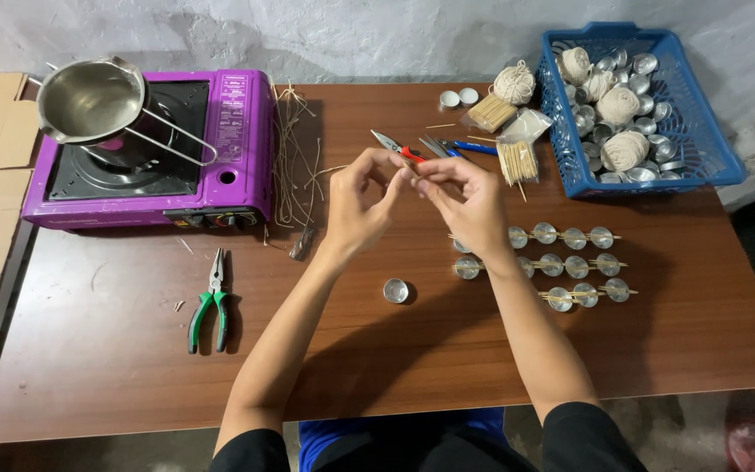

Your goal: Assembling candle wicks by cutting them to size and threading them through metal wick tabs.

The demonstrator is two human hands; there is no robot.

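My left hand [362, 199] and my right hand [465, 203] meet above the middle of the brown table [115, 350], fingertips pinched together on a small thin thing too small to make out. Below them a lone small metal cup [396, 291] sits on the table. To the right lie three rows of metal cups [574, 265] with thin wooden sticks laid across them. Just beyond my fingers lie red-handled pliers [398, 147] and blue-handled tools [469, 148].
A purple portable gas stove [238, 140] with a steel pouring pot [89, 98] stands at the far left. Cut wick strings [294, 166] lie beside it. Green-handled pliers [210, 301] lie front left. A blue basket [701, 140] holds metal cups and string balls. Stick bundles [517, 161] lie nearby.
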